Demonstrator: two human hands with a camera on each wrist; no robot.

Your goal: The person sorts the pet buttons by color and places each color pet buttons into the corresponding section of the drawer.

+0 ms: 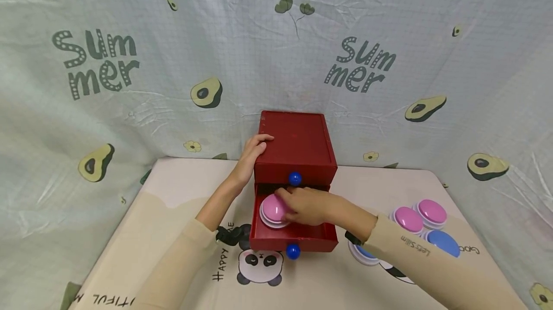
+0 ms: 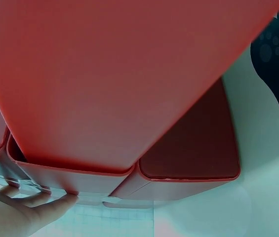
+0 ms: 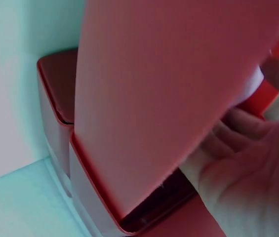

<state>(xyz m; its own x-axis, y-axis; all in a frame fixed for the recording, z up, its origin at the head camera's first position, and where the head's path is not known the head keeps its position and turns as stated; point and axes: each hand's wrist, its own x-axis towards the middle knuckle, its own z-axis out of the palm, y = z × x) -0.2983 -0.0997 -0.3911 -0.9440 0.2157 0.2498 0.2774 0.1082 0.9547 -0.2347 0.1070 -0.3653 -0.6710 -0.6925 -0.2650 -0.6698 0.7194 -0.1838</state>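
Observation:
A small red cabinet (image 1: pixel 298 139) with blue knobs stands against the hanging cloth, its lower drawer (image 1: pixel 311 244) pulled out. Inside that drawer, at the left, is a pink dome-topped round button (image 1: pixel 273 208) on a white base. My right hand (image 1: pixel 308 206) reaches into the drawer from the right and grips the button's right side; in the right wrist view, a bit of the white base (image 3: pixel 253 85) shows between thumb and fingers. My left hand (image 1: pixel 252 154) rests at the cabinet's top left edge, its fingertips (image 2: pixel 70 198) touching the red shell.
On the table to the right lie two more pink buttons (image 1: pixel 409 219) and a blue button (image 1: pixel 443 242). Another blue button (image 1: pixel 365 253) is partly covered by my right sleeve. The upper drawer, with its blue knob (image 1: pixel 295 178), is closed above the pulled-out one.

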